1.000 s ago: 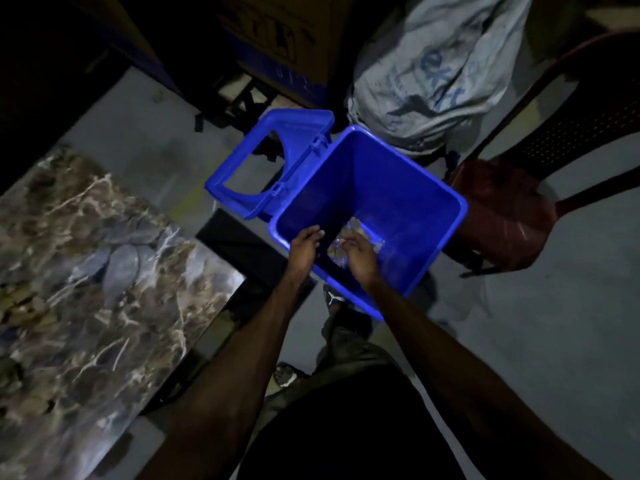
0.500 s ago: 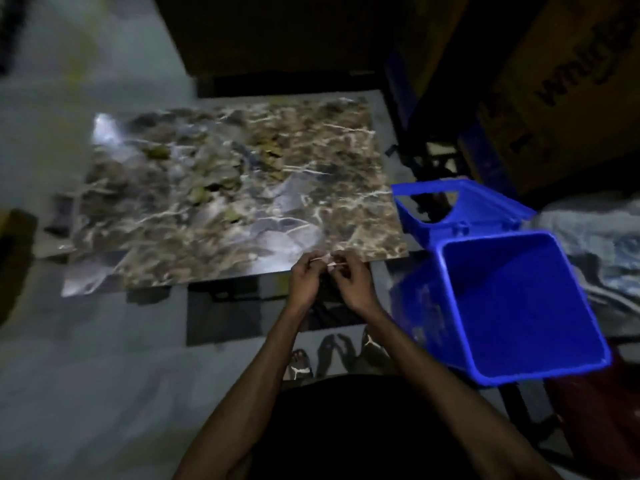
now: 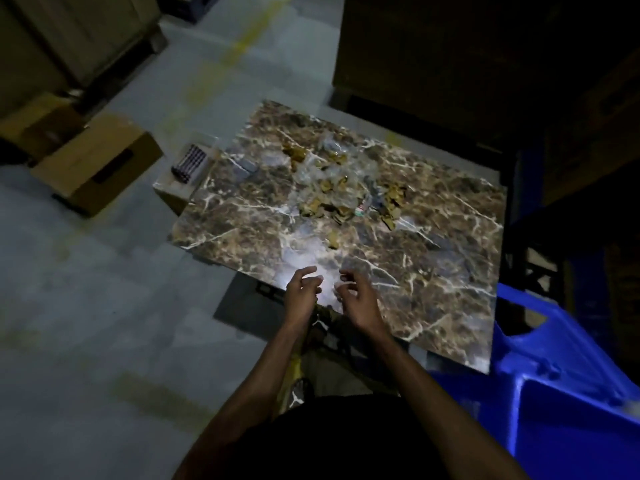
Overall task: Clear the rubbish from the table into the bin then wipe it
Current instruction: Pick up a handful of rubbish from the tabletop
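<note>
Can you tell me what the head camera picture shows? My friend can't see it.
Two empty hands, left hand and right hand, hover over the near edge of a marble table. Scrap rubbish lies further back, and a blue bin stands to the right.

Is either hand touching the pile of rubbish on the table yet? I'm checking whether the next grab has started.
Apart. The head view shows the left hand and right hand near the table's close edge, bare marble between them and the rubbish pile.
</note>
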Tool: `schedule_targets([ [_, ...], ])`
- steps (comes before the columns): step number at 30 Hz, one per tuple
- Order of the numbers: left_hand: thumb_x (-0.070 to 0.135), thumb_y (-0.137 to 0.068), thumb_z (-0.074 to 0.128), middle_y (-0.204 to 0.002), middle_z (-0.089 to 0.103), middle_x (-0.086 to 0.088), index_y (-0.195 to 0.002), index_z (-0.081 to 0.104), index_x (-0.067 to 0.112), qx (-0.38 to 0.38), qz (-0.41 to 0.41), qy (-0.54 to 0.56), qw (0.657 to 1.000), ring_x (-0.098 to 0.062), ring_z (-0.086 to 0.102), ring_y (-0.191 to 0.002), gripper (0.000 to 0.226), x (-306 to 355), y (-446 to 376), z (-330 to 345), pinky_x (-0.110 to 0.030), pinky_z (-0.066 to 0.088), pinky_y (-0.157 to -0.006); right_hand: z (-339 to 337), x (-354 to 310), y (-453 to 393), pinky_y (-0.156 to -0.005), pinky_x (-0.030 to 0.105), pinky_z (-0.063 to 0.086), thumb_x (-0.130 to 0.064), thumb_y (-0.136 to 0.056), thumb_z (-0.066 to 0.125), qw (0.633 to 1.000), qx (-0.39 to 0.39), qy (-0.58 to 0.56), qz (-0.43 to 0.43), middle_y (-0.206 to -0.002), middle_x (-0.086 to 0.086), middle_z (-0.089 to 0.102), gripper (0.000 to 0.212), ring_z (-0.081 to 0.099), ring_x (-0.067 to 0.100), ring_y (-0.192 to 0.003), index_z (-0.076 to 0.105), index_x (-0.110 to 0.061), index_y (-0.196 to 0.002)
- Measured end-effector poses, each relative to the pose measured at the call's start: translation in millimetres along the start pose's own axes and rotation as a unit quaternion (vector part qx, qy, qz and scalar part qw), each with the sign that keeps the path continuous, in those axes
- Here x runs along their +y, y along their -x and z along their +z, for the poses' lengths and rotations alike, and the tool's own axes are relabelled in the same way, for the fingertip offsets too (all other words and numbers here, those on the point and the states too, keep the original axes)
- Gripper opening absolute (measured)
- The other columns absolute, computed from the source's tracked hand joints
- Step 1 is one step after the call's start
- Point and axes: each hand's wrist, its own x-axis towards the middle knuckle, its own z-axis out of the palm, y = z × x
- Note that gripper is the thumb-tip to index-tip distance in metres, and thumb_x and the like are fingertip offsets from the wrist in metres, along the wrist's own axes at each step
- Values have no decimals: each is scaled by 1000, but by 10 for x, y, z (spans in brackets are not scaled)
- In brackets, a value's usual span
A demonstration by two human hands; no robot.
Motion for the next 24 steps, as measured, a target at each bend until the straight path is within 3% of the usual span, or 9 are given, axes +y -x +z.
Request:
schedule_targets([
  [2, 11, -95, 66, -76, 67, -6, -103, 73, 23, 17, -22, -2, 1000, -19, 60, -66, 16, 88, -240, 5, -31, 45, -59, 28, -9, -295, -80, 24, 54, -38, -92, 64, 1000, 4, 3, 4, -118, 1, 66, 31, 67, 15, -101, 64, -28, -121],
  [5, 12, -93, 66, -66, 59, -5, -103, 72, 20, 20, -70, -27, 997, -17, 49, -53, 13, 222, -579, 38, -25, 33, -49, 72, 52, -787, -81, 35, 53, -30, -94, 63, 999, -15, 26, 23, -107, 6, 66, 21, 66, 18, -93, 61, -27, -115],
  [7, 13, -90, 67, -67, 59, -6, -104, 71, 18, 15, -91, -47, 995, -19, 50, -55, 15, 299, -763, 51, -25, 32, -49, 110, 110, -1020, -84, 39, 53, -25, -96, 64, 998, -18, 43, 49, -100, 7, 67, 15, 66, 23, -91, 60, -26, -111],
  [11, 10, -90, 66, -73, 63, -11, -109, 69, 10, 37, -102, -54, 993, -24, 55, -68, 19, 394, -1088, 150, -30, 40, -57, 254, 112, -1306, -83, 28, 42, -29, -97, 64, 992, -36, 85, 87, -116, 6, 62, 28, 60, 19, -104, 62, -17, -122],
  [13, 7, -88, 67, -83, 66, -15, -108, 68, 6, 47, -111, -47, 992, -26, 59, -76, 20, 416, -1225, 209, -36, 46, -68, 344, 62, -1448, -88, 25, 39, -27, -97, 66, 991, -49, 75, 98, -124, 4, 55, 41, 56, 16, -111, 58, -12, -135],
  [15, 18, -78, 70, -97, 72, -15, -110, 68, 10, 47, -117, -72, 989, -28, 67, -86, 33, 291, -1439, 204, -40, 54, -82, 413, -24, -1586, -97, 27, 41, -27, -99, 65, 991, -81, 47, 95, -129, -1, 50, 50, 53, 15, -121, 52, -11, -145],
  [18, 32, -69, 71, -106, 74, -6, -114, 69, 18, 36, -98, -139, 985, -23, 71, -99, 47, 404, -1638, 218, -44, 57, -96, 443, -144, -1838, -102, 25, 40, -18, -100, 65, 992, -85, -11, 88, -140, -2, 51, 49, 51, 10, -127, 52, -14, -147],
  [21, 9, -93, 66, -104, 66, -2, -124, 63, 8, 37, -56, -201, 977, -19, 63, -95, 32, 851, -1692, 279, -29, 50, -83, 393, -134, -2008, -87, 30, 50, -12, -98, 63, 998, -2, -41, 55, -124, 4, 64, 28, 65, 19, -108, 68, -21, -124],
  [24, 0, -96, 61, -100, 60, -6, -121, 61, 3, 69, 55, -250, 964, -25, 59, -95, 24, 1089, -1974, 200, -27, 46, -80, 288, -39, -2075, -82, 40, 57, -26, -103, 56, 997, 50, -53, 30, -114, 0, 64, 13, 68, 21, -97, 66, -30, -110],
])
